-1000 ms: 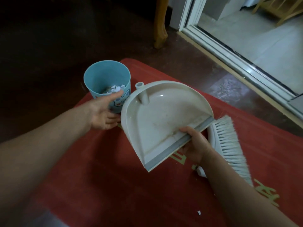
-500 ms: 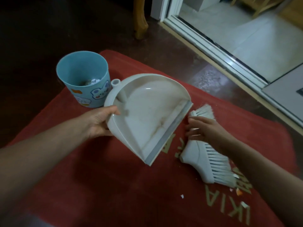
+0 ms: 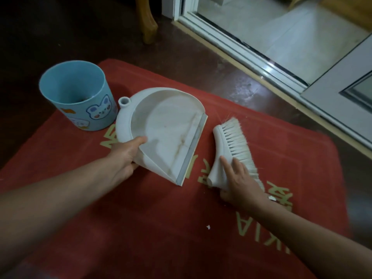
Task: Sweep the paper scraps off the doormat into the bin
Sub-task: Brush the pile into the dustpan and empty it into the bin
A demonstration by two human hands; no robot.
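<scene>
A red doormat point(image 3: 141, 228) with pale lettering covers the floor in front of me. My left hand point(image 3: 124, 156) grips the near rim of a white dustpan point(image 3: 167, 127), thumb inside the pan, its grey lip facing right. My right hand point(image 3: 239, 180) lies on the handle end of a white hand brush point(image 3: 227, 146) resting on the mat, bristles pointing right; the fingers look fairly straight. A blue bin point(image 3: 80, 97) with cartoon bears stands at the mat's far left. Small paper scraps lie on the mat, one point(image 3: 208, 227) near me and one point(image 3: 272, 197) by my right wrist.
A wooden furniture leg point(image 3: 148, 21) stands beyond the mat on the dark floor. A white sliding-door track point(image 3: 251, 55) runs diagonally at the right, with a pale tiled floor outside.
My left hand has lowered the dustpan toward the mat. My right hand slid from the brush's bristle end to its handle end. The view shifted, so the bin sits further left.
</scene>
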